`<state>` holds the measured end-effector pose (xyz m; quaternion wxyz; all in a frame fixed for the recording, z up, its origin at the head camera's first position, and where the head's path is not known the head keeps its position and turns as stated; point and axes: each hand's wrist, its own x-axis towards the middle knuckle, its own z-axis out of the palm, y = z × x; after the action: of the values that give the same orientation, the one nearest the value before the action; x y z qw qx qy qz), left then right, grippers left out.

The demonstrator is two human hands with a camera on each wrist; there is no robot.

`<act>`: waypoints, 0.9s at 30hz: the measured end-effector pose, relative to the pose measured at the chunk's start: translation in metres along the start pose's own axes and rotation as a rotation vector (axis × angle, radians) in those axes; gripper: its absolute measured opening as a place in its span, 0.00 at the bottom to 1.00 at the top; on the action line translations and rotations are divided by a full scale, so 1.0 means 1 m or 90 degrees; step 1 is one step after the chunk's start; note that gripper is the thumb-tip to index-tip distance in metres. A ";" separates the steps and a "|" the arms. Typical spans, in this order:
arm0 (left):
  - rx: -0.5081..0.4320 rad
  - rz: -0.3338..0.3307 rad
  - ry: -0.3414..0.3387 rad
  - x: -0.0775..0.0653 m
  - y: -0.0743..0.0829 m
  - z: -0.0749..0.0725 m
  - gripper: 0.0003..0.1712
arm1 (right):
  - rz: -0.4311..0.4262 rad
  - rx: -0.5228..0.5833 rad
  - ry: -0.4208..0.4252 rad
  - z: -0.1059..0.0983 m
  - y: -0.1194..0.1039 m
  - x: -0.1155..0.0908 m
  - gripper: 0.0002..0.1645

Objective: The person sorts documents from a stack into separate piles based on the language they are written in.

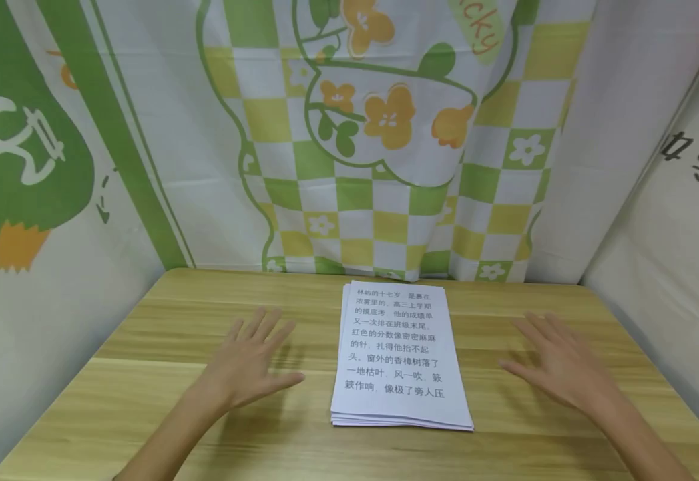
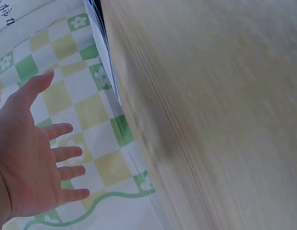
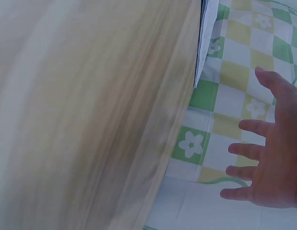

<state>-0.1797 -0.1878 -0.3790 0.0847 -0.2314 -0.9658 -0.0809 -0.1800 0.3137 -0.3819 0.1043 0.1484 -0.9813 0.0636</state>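
A stack of white paper sheets (image 1: 394, 354), its top sheet printed with lines of Chinese text, lies in the middle of the wooden table (image 1: 289, 441). My left hand (image 1: 250, 364) is held over the table to the left of the stack, fingers spread and holding nothing. On the other side, my right hand (image 1: 559, 364) has its fingers spread too, apart from the paper. Both wrist views show the palms bare, the left hand (image 2: 30, 153) and the right hand (image 3: 278, 148) each with straight fingers. Only the thin edge of the stack (image 3: 206, 40) shows in the right wrist view.
Behind the table hangs a curtain (image 1: 379, 220) with green and yellow checks and flowers. Printed cloth also covers the left side (image 1: 127, 220) and the right side (image 1: 673, 254), close along the table's edges.
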 end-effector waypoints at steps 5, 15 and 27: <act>-0.073 0.003 -0.012 0.009 0.005 0.004 0.47 | -0.030 0.075 0.014 0.001 -0.003 0.015 0.45; -0.358 -0.046 -0.056 0.035 0.007 0.013 0.35 | 0.043 0.360 -0.046 0.009 -0.017 0.039 0.30; -0.566 -0.164 -0.090 0.056 0.024 0.025 0.33 | 0.150 0.646 -0.145 0.032 -0.035 0.056 0.26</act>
<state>-0.2208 -0.1376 -0.3897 -0.0997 -0.1283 -0.8618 -0.4805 -0.2277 0.2602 -0.3974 -0.0960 0.0752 -0.8422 0.5251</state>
